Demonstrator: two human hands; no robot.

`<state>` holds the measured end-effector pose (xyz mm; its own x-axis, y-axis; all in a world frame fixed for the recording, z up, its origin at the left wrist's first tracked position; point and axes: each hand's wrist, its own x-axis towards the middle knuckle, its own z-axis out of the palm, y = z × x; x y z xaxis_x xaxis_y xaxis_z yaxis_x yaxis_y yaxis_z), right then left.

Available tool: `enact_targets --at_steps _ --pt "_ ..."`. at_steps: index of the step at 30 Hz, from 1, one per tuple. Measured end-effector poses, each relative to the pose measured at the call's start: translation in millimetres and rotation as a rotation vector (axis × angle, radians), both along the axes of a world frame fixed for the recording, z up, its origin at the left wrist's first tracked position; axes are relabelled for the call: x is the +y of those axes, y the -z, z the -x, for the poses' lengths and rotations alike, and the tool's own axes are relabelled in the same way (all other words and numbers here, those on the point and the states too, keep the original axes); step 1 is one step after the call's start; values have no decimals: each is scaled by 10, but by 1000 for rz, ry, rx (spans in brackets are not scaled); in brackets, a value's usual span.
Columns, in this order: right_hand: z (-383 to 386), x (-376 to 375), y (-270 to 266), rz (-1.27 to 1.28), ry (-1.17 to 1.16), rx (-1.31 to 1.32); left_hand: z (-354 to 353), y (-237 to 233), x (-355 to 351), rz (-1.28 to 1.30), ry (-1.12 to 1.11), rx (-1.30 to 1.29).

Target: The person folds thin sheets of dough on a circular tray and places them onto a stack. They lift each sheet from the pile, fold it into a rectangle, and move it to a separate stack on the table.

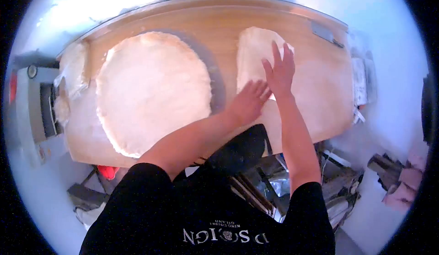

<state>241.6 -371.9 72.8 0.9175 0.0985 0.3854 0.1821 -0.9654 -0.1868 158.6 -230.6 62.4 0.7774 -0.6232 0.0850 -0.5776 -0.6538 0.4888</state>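
Observation:
A pale folded sheet that looks like dough (pixel 252 49) lies on the wooden board right of centre. My right hand (pixel 281 72) rests on its right side, fingers spread and nothing gripped. Close to its lower edge is my left hand (pixel 249 102), palm down with the fingers slightly apart, near my right wrist. Whether the left fingertips press on the sheet is hard to tell. To the left, a large round flat sheet of dough (pixel 155 90) covers much of the board, its edge uneven.
The wooden board (pixel 219 19) has a raised back edge. A flat metal tool (pixel 323 32) lies at its back right. Plastic-wrapped material (pixel 74 67) sits at the left end, beside a grey appliance (pixel 36 104). Papers (pixel 360 81) are at the right edge; clutter shows below.

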Motion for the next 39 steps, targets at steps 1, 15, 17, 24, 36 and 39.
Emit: enact_targets --at_steps 1,15,17,24,36,39 --pt "-105 145 74 -19 -19 6 59 51 11 -63 92 70" --pt "-456 603 211 168 -177 299 114 157 269 139 40 43" --pt "-334 657 184 165 -208 72 225 -2 573 326 1 187" --pt "166 1475 291 -376 -171 644 1347 -262 2145 503 -560 395" --pt "135 1795 600 -563 107 580 2638 -146 3238 519 -914 738" --pt "179 1866 400 -482 67 652 2677 -179 3296 496 -914 768"
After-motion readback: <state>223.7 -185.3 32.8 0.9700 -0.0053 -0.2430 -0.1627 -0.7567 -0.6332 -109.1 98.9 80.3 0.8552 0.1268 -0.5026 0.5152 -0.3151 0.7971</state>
